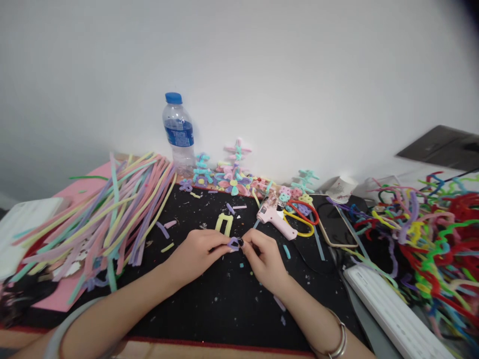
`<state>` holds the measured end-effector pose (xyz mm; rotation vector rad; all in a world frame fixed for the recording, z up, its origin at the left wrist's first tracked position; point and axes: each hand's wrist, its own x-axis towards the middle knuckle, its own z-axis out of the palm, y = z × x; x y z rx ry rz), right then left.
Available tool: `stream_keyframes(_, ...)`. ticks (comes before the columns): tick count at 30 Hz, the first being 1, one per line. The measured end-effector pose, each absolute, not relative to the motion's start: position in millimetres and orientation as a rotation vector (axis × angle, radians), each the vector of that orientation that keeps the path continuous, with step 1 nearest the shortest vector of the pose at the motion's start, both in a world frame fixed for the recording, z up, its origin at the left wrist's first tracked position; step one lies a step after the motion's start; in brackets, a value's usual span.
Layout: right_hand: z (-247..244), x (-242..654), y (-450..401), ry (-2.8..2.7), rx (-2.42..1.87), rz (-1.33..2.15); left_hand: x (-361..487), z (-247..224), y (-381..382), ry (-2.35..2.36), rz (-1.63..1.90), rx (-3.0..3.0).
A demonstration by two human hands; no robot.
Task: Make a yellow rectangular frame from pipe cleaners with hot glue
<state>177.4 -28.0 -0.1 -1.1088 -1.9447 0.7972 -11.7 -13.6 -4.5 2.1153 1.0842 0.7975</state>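
Observation:
Both hands meet over the middle of a black mat, pinching a small bent purple pipe cleaner between them. My left hand grips its left side with thumb and index finger. On its right side the fingertips of my right hand are closed. Just beyond the fingers lies a yellow pipe cleaner bent into a squared shape. A pink glue gun rests on its side past my right hand, and short purple and pink offcuts are scattered around.
A heap of pastel pipe cleaners lies at left; a tangle of bright ones fills the right. Against the wall stand a water bottle and pipe-cleaner flowers. A phone, paper cup and white power strip are at right.

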Motion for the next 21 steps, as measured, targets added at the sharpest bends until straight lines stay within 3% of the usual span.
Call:
stream_keyframes(13,-0.4,178.7,-25.5,-1.985,-1.106,0.842,-14.7,1.6,-12.7,1.100,0.714,2.236)
stream_keyframes(21,-1.8,178.6,-27.9,-1.905,-1.157,0.923,-13.8,-0.5,-10.5,1.111,0.848,2.233)
